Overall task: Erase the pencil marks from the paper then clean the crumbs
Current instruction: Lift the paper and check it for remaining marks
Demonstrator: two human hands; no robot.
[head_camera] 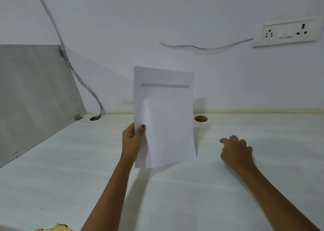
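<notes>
My left hand point(132, 143) holds a white sheet of paper point(166, 122) upright above the desk, thumb on its left edge. A grey printed bar shows faintly through near the top of the sheet. No pencil marks or crumbs can be made out on it. My right hand point(235, 151) hovers low over the white desk point(70, 178) to the right of the paper, fingers curled loosely and holding nothing. No eraser is in view.
A grey partition panel point(35, 94) stands at the left edge of the desk. Two round cable holes point(201, 118) point(95, 118) sit near the back wall, with cables running up from the left one. A socket board point(285, 32) hangs on the wall at upper right.
</notes>
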